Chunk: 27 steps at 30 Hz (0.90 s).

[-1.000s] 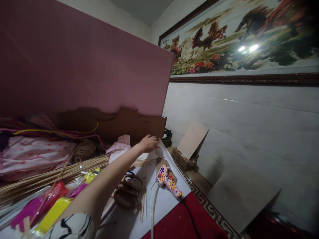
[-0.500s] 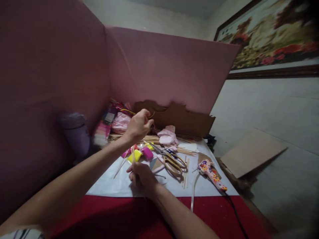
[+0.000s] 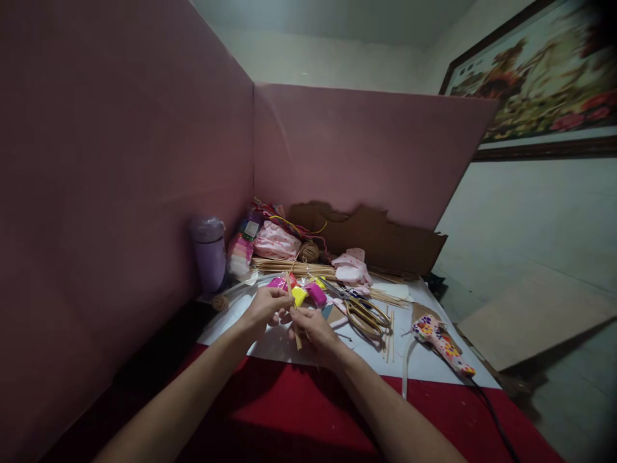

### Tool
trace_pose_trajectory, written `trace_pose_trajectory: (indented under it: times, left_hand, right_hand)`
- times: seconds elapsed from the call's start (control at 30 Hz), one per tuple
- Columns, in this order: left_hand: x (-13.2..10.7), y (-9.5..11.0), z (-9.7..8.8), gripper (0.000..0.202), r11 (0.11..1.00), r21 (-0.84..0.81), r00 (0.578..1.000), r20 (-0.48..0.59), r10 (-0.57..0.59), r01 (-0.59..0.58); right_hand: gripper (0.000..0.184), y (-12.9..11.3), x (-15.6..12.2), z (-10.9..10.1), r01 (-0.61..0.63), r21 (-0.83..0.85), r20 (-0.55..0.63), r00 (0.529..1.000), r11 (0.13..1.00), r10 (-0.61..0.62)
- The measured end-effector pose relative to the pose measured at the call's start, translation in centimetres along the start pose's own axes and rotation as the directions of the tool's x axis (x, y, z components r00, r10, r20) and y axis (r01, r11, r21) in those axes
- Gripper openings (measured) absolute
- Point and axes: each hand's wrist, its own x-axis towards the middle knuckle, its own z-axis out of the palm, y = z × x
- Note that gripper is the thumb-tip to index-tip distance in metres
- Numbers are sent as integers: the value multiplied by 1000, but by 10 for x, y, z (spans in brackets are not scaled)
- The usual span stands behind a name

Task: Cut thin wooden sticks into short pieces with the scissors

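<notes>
My left hand (image 3: 268, 305) and my right hand (image 3: 314, 328) are close together over the white sheet. Between them is a short bundle of thin wooden sticks (image 3: 297, 338), tilted, its top showing above the fingers and its lower end below. Both hands have their fingers closed on it; how many sticks there are I cannot tell. Just behind the fingers lie a yellow packet (image 3: 299, 296) and a magenta packet (image 3: 317, 294). To the right of my right hand rest scissors with gold handles (image 3: 365, 319).
A flowered glue gun (image 3: 443, 343) with a black cord lies at the right. At the back are long wooden sticks (image 3: 274, 265), a ball of twine (image 3: 309, 251), pink cloth (image 3: 277, 242) and coloured yarn (image 3: 294, 226). A purple tumbler (image 3: 210, 257) stands by the left panel.
My left hand has come down from beside the yarn at the back to the sticks in my right hand. The camera view has turned to the left.
</notes>
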Motion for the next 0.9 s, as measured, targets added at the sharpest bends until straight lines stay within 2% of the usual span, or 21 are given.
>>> trace_pose_trajectory:
  times: [0.13,0.3,0.5,0.6,0.77,0.9]
  left_hand:
    - [7,-5,-5,29,996,-81,1000,11,-22,23]
    - [10,-14,-8,30,996,-86,999,16,33,-32]
    - [10,-22,-6,38,995,-86,991,120,67,-57]
    - [10,-23,-6,35,992,-111,996,61,58,-51]
    - [12,-22,-11,35,985,-162,998,-29,50,-54]
    - [8,-19,-12,37,976,-179,990,-81,115,-128]
  right_hand:
    - [49,0,1,0,-14,56,19,1000,998,13]
    - [46,2,3,0,-35,101,63,998,994,29]
    - [42,7,3,-4,-75,104,78,995,992,67]
    - [41,6,2,-2,-105,130,84,992,986,94]
    - [43,2,1,1,-67,158,76,996,985,55]
    - [42,0,2,-5,-46,152,31,999,987,42]
